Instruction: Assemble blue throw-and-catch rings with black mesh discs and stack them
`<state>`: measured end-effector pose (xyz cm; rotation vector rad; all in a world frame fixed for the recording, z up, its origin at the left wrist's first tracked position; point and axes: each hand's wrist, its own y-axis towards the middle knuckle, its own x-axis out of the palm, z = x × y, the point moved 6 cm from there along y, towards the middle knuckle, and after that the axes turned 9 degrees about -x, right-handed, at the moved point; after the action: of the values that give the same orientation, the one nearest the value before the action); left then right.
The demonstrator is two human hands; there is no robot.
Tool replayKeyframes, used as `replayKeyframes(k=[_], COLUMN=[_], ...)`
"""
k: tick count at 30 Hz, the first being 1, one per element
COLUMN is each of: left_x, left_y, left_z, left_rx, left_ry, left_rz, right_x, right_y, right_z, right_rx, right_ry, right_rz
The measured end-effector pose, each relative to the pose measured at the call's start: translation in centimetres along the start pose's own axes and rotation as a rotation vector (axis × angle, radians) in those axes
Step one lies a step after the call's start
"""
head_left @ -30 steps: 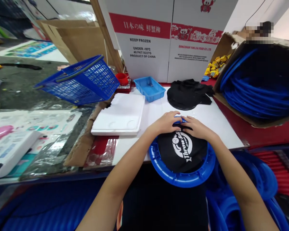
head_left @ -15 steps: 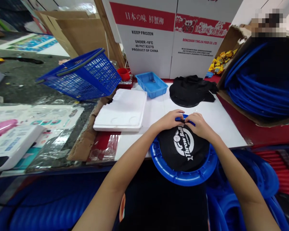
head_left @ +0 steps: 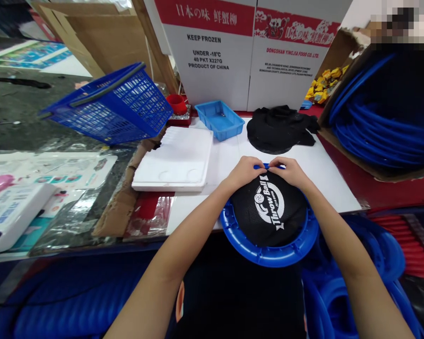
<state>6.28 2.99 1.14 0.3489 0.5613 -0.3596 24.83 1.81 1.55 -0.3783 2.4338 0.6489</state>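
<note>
A blue plastic ring point(head_left: 268, 258) lies at the front edge of the white work surface, partly overhanging it. Black mesh fabric point(head_left: 247, 221) printed "Throw Ball" in white fills its middle. At the ring's far side, my left hand point(head_left: 246, 170) is closed, its fingers pinching the fabric's edge at the rim. Close beside it, my right hand point(head_left: 289, 170) pinches the same edge, thumb tips nearly meeting. A bit of blue rim shows between the fingers. Beyond the hands lies a heap of black mesh fabric pieces point(head_left: 279, 129).
A light blue tray point(head_left: 221, 123) and a white foam slab point(head_left: 175, 160) sit left of the fabric heap. A blue basket point(head_left: 116, 108) leans farther left. Right stands a carton with blue rings point(head_left: 381, 127). White printed cartons point(head_left: 215, 84) wall off the back. More blue rings point(head_left: 385, 254) lie below right.
Both hands have shifted slightly along the far rim, thumbs now pressing closer together at the fabric edge. The ring stays in place; the view has moved a little.
</note>
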Motion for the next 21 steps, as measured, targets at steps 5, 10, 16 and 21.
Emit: replayKeyframes(k=[5,10,16,21], left_x=[0.2,0.6,0.9,0.9], left_y=[0.4,0.5,0.5,0.6], left_z=[-0.9,-1.2,-1.0,-1.1], left_rx=[-0.084,-0.101,-0.084,-0.105], left_ry=[0.021,0.054,0.075,0.098], left_rz=[-0.022,-0.075,-0.066,-0.047], right_x=[0.0,0.4,0.5,1.0], right_y=[0.6,2.1,2.0,1.7], right_z=[-0.1,-0.7,-0.7,-0.2], right_rx=[0.012,-0.004,-0.063,-0.069], right_ry=[-0.009,-0.104,-0.18,-0.15], right_rz=[-0.066,-0.255,-0.158,-0.096])
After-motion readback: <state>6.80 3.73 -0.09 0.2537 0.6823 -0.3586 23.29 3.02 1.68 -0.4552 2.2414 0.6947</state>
